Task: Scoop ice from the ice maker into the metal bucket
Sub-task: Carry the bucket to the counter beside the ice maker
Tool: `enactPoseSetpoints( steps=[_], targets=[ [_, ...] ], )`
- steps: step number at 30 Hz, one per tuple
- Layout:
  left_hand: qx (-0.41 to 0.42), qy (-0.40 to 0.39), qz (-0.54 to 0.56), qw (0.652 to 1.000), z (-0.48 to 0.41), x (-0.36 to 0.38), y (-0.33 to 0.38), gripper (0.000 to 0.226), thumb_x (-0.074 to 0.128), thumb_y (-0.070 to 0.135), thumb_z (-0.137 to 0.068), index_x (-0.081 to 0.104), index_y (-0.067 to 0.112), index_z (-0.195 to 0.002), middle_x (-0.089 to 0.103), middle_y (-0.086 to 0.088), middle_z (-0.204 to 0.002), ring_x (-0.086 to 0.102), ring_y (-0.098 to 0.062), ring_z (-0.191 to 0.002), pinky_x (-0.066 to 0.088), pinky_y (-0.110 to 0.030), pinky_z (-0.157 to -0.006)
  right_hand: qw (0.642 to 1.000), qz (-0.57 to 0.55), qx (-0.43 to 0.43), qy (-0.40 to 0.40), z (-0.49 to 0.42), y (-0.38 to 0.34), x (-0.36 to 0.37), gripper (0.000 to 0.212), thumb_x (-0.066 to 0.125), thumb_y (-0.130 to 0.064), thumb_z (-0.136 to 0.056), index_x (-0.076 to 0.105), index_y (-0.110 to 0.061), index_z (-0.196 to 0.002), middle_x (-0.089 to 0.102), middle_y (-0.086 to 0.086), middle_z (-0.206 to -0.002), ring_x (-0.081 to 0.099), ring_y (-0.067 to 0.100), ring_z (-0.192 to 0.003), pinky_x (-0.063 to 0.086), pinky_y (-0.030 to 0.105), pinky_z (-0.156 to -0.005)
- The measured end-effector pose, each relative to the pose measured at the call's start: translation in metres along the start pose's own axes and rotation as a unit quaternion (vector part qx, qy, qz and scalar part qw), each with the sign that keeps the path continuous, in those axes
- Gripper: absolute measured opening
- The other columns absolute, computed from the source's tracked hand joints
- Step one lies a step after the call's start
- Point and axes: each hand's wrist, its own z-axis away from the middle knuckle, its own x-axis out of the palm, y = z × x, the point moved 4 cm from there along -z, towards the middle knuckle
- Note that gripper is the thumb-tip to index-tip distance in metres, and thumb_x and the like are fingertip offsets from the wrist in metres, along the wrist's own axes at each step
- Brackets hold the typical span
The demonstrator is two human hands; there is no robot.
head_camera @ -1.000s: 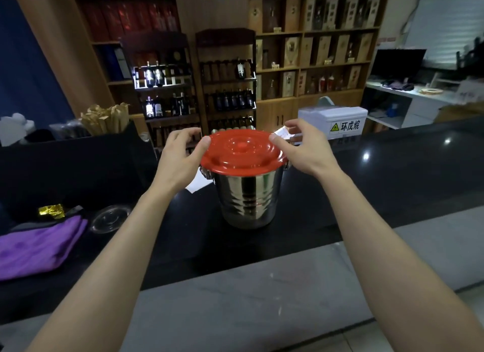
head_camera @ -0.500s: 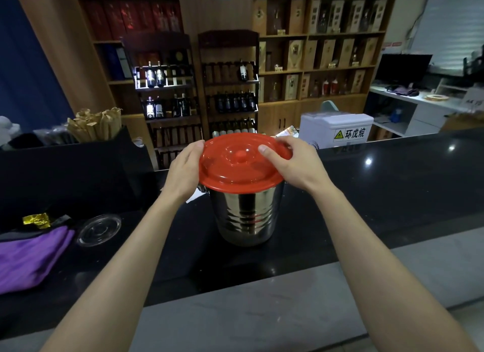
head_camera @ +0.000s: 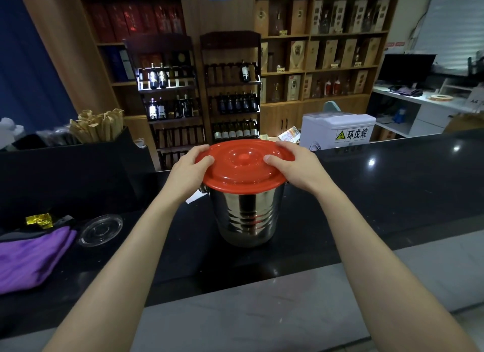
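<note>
Centre frame: two bare forearms run up from the bottom corners and converge on the bucket (head_camera: pixel 248 215), one steel bucket, upright on the black counter (head_camera: pixel 392 194). One red lid (head_camera: pixel 243 165) covers its mouth; can't tell if it's fully seated or just off the rim. Left hand (head_camera: pixel 188 168) grips the lid's left edge, with the thumb lying on top pointing inward and the fingers curled round the far-left rim, tips partly hidden. Right hand (head_camera: pixel 296 165) mirrors it on the right edge: thumb flat on top, short of the centre knob, fingers wrapped over the far-right rim. Both wrists roughly level, palms facing each other across the lid. Neither hand visibly touches the steel wall. Right of centre, behind the counter edge: one white unit (head_camera: pixel 337 129) with a yellow warning label, well apart from the bucket. Lower left on the counter: one purple cloth (head_camera: pixel 31 260), one crumpled gold foil (head_camera: pixel 39 218) just above it, one clear disc (head_camera: pixel 100 230) lying flat beside the cloth. Left, above the dark partition: a bunch of paper-wrapped sticks (head_camera: pixel 97 126), too many to count reliably. Upper centre: two dark bottle racks (head_camera: pixel 167 100) side by side, with the left one lit. Wooden shelving with boxed bottles fills the rest of the back wall. Upper right: one dark monitor (head_camera: pixel 406 67) on a white desk.
</note>
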Motion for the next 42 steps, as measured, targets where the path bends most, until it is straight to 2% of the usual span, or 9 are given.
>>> enactPoseSetpoints(
  steps=[5, 9, 12, 17, 21, 24, 29, 36, 42],
  targets=[
    [-0.018, -0.025, -0.003, 1.0, 0.004, -0.002, 0.0, 0.052, 0.054, 0.06, -0.1, 0.049, 0.049, -0.151, 0.065, 0.006, -0.131, 0.073, -0.019, -0.105, 0.065, -0.038, -0.072, 0.999, 0.004, 0.033, -0.029, 0.0, 0.005, 0.002, 0.078, 0.063, -0.072, -0.092, 0.033, -0.045, -0.159, 0.054, 0.0, -0.145, 0.065, 0.024, -0.113, 0.064, 0.041, -0.084],
    [-0.017, -0.018, -0.007, 1.0, 0.008, -0.001, 0.0, 0.054, 0.053, 0.061, -0.103, 0.045, 0.05, -0.155, 0.06, 0.006, -0.141, 0.066, -0.013, -0.11, 0.055, -0.021, -0.068, 0.995, -0.025, 0.089, -0.046, 0.001, 0.01, 0.003, 0.088, 0.065, -0.072, -0.09, 0.03, -0.032, -0.159, 0.057, 0.003, -0.134, 0.072, 0.031, -0.098, 0.068, 0.044, -0.071],
    [-0.019, -0.005, 0.009, 1.0, 0.012, 0.002, 0.002, 0.053, 0.053, 0.052, -0.107, 0.043, 0.043, -0.159, 0.055, 0.004, -0.14, 0.064, -0.009, -0.097, 0.05, -0.009, -0.049, 0.993, -0.049, 0.093, -0.044, 0.002, 0.012, 0.005, 0.082, 0.067, -0.071, -0.089, 0.038, -0.027, -0.152, 0.062, 0.002, -0.13, 0.072, 0.029, -0.099, 0.068, 0.044, -0.072],
    [-0.008, 0.018, 0.032, 0.999, 0.022, 0.004, 0.001, 0.052, 0.054, 0.046, -0.109, 0.044, 0.039, -0.159, 0.056, 0.002, -0.138, 0.067, -0.013, -0.098, 0.052, -0.01, -0.052, 0.995, -0.05, 0.083, -0.03, 0.004, 0.01, 0.008, 0.082, 0.067, -0.069, -0.09, 0.036, -0.024, -0.152, 0.064, 0.002, -0.127, 0.073, 0.028, -0.097, 0.068, 0.044, -0.074],
    [-0.013, 0.036, 0.028, 0.999, 0.033, -0.002, 0.0, 0.051, 0.054, 0.048, -0.108, 0.045, 0.042, -0.158, 0.056, 0.004, -0.138, 0.069, -0.012, -0.102, 0.054, -0.012, -0.056, 0.997, -0.053, 0.051, -0.033, 0.016, -0.002, 0.007, 0.09, 0.067, -0.064, -0.093, 0.01, -0.051, -0.162, 0.048, -0.003, -0.137, 0.07, 0.032, -0.102, 0.067, 0.045, -0.071],
    [-0.009, 0.053, 0.021, 0.998, 0.045, -0.013, 0.005, 0.05, 0.055, 0.047, -0.108, 0.045, 0.043, -0.157, 0.059, 0.009, -0.129, 0.07, -0.011, -0.097, 0.055, -0.013, -0.056, 0.997, -0.046, 0.01, -0.054, 0.025, -0.015, 0.008, 0.076, 0.063, -0.061, -0.097, 0.02, -0.053, -0.159, 0.048, -0.003, -0.141, 0.068, 0.028, -0.105, 0.068, 0.043, -0.069],
    [-0.032, 0.088, 0.024, 0.995, 0.08, -0.045, 0.006, 0.049, 0.058, 0.062, -0.097, 0.048, 0.06, -0.145, 0.061, 0.015, -0.124, 0.074, -0.021, -0.103, 0.066, -0.05, -0.081, 0.995, -0.059, -0.033, -0.077, 0.038, -0.04, 0.02, 0.066, 0.063, -0.058, -0.099, 0.033, -0.045, -0.157, 0.052, -0.005, -0.133, 0.07, 0.021, -0.097, 0.068, 0.045, -0.068],
    [-0.086, 0.174, 0.011, 0.981, 0.162, -0.1, -0.012, 0.051, 0.062, 0.052, -0.101, 0.048, 0.053, -0.149, 0.058, 0.008, -0.133, 0.073, -0.025, -0.103, 0.067, -0.045, -0.061, 0.98, -0.069, -0.105, -0.154, 0.064, -0.082, 0.077, 0.072, 0.066, -0.07, -0.091, 0.032, -0.053, -0.152, 0.052, -0.008, -0.132, 0.07, 0.021, -0.101, 0.065, 0.033, -0.064],
    [-0.141, 0.26, -0.009, 0.955, 0.259, -0.16, -0.037, 0.046, 0.062, 0.05, -0.1, 0.051, 0.055, -0.145, 0.066, 0.004, -0.128, 0.079, -0.024, -0.091, 0.067, -0.045, -0.062, 0.954, -0.104, -0.148, -0.241, 0.113, -0.13, 0.149, 0.079, 0.069, -0.076, -0.085, 0.033, -0.054, -0.151, 0.053, -0.013, -0.126, 0.067, 0.019, -0.108, 0.064, 0.049, -0.089]
  ],
)
